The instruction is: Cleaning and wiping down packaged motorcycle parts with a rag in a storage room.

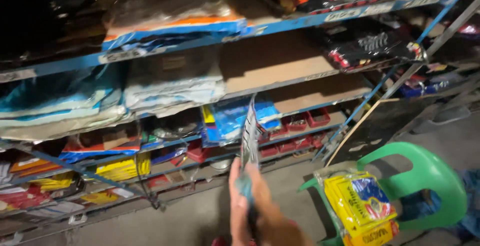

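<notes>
One hand [250,201] low centre, which hand unclear; fingers pinching a flat packet [248,138] held upright, edge-on, before the blue shelves [280,26]. Right: green chair [425,176] carrying yellow packs [357,201]. Red bins [305,121] on a lower shelf behind the packet.

- A blue metal shelf rack [280,26] runs across the back, its tiers slanting down to the right.
- Folded plastic-wrapped bundles [170,93] lie stacked on a middle tier.
- Bare cardboard sheets [280,63] cover the tier beside them.
- Small red trays [305,121] sit in a row on a lower tier.
- Yellow packets [122,168] lie low on the left.
- A green plastic chair [430,176] stands on the concrete floor [190,216] at right.
- Yellow packages [360,203] are piled on the chair's seat.
</notes>
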